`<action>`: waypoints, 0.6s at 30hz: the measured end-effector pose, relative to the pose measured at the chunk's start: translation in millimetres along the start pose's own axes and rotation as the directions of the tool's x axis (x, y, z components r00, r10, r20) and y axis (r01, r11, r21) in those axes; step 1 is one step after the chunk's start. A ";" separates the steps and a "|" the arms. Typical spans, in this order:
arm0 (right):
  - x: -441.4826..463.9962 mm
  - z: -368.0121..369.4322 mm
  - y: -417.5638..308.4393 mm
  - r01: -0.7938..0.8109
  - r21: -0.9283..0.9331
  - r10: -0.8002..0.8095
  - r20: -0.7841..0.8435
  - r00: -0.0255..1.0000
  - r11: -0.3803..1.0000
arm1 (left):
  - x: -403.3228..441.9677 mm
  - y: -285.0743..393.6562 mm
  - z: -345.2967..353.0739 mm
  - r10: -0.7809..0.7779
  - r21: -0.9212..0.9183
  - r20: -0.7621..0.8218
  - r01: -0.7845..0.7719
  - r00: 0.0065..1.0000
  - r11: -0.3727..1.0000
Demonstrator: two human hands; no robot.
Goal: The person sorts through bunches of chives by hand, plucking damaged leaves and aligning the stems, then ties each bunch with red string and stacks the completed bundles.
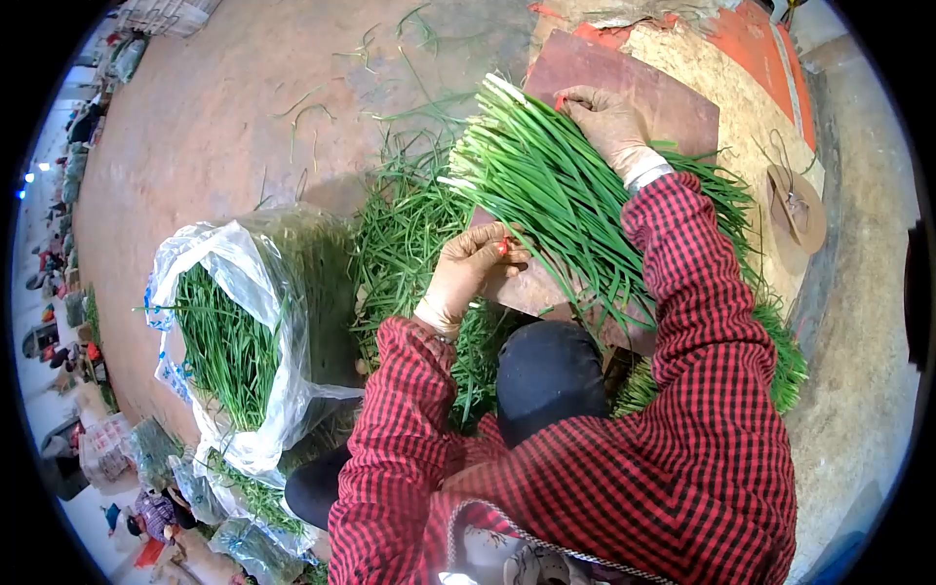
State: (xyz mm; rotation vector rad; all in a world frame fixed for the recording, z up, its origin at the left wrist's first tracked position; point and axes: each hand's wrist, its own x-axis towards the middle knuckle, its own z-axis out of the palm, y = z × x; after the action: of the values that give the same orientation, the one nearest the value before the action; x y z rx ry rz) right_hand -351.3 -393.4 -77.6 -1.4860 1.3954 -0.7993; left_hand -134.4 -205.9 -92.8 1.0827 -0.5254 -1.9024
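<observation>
A thick bundle of garlic chives [561,195] lies slantwise on a reddish-brown board [673,97], its pale cut ends toward the upper left. My left hand [466,268], in a thin tan glove, is at the near side of the bundle. Its thumb and fingers pinch a small red strip [503,248]. At the far side, my gloved right hand [609,125] rests close against the stalks, with a bit of red showing at its closed fingertips. Whether the red runs under the bundle as one piece is hidden.
An open clear plastic bag [317,322] holding chives [229,341] stands at left. Loose green leaves [405,229] are heaped beside the board. More chives [785,366] lie beyond my right arm. A round brown object [801,219] sits at right. My dark knee [551,375] is just below the board.
</observation>
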 end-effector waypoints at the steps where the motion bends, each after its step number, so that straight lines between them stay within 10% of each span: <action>1: -2.0 0.6 -1.8 -0.001 0.001 0.001 -0.001 1.000 1.000 | 0.4 -3.1 0.2 0.031 0.017 -0.042 -0.031 0.999 0.999; 9: 13.8 -5.2 8.2 0.136 -0.080 -0.132 0.044 0.990 0.987 | -8.3 15.8 14.6 0.277 0.568 0.054 -0.257 0.959 0.782; 12: 2.4 -15.9 -26.9 0.130 -0.205 -0.090 0.193 0.977 0.970 | -14.4 46.3 37.5 0.404 0.856 0.278 -0.416 0.872 0.309; 18: -63.5 9.3 -63.7 0.354 -0.590 -0.300 0.191 0.935 0.726 | -10.8 28.4 55.9 0.446 0.784 0.105 -0.350 0.889 0.512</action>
State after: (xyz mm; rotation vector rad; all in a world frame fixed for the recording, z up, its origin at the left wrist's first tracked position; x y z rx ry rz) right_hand -327.6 -333.3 -14.3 -2.3045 1.4190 -0.4838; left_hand -165.4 -215.1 -38.0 1.4330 -1.5189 -1.1471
